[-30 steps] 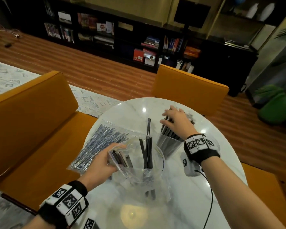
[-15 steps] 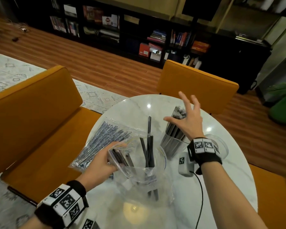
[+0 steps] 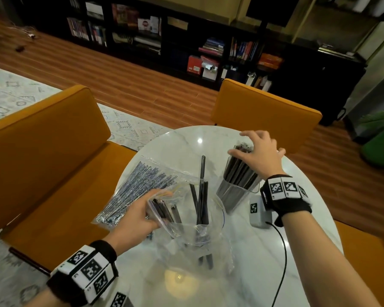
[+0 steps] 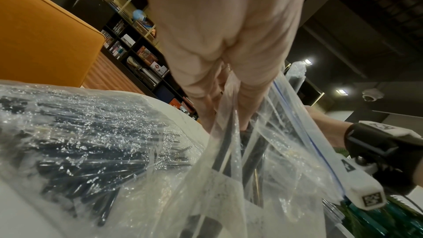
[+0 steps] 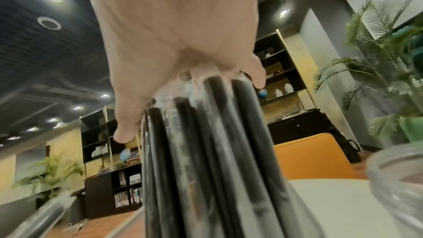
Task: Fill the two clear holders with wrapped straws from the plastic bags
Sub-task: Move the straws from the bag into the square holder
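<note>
A clear holder (image 3: 230, 197) stands at the table's far right, packed with black wrapped straws (image 3: 239, 171). My right hand (image 3: 256, 148) lies on their tops, fingers spread and draped over them; the right wrist view shows the straws (image 5: 206, 151) pressed under the palm (image 5: 178, 33). My left hand (image 3: 152, 209) pinches the rim of an open clear plastic bag (image 3: 197, 231) with a few black straws (image 3: 201, 196) sticking up from it. In the left wrist view the fingers (image 4: 228, 79) clamp the bag film (image 4: 274, 151). A second clear holder's rim (image 5: 398, 169) shows beside my right wrist.
A flat sealed bag of thin straws (image 3: 135, 189) lies at the left of the round marble table (image 3: 253, 273). A white box with a cable (image 3: 258, 212) sits under my right wrist. Orange chairs (image 3: 266, 111) stand at the far side and left (image 3: 42, 140).
My right hand lifted off the straws with fingers spread, then came back down onto their tops. The left hand kept its hold on the bag rim.
</note>
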Demonstrator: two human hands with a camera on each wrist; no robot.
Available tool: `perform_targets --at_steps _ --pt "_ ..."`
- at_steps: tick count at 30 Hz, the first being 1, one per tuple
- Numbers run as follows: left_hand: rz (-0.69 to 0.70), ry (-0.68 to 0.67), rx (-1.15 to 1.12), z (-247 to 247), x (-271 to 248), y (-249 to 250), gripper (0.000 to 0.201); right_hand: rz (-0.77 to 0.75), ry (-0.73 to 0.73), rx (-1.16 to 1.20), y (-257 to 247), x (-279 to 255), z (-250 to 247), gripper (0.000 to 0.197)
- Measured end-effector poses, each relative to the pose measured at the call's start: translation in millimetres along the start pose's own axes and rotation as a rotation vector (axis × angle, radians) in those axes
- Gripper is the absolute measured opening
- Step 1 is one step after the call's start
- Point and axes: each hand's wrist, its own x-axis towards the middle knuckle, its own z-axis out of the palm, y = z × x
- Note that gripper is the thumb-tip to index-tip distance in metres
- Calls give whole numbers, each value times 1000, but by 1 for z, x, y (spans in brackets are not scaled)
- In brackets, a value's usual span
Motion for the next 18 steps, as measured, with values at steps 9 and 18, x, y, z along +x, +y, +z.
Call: perform_targets --at_steps 9,18 --pt "-13 -39 -43 -1 3 -3 54 -128 185 488 -43 -72 -12 18" --pt "-9 -75 -50 3 4 -6 54 268 -472 865 -53 -110 76 91"
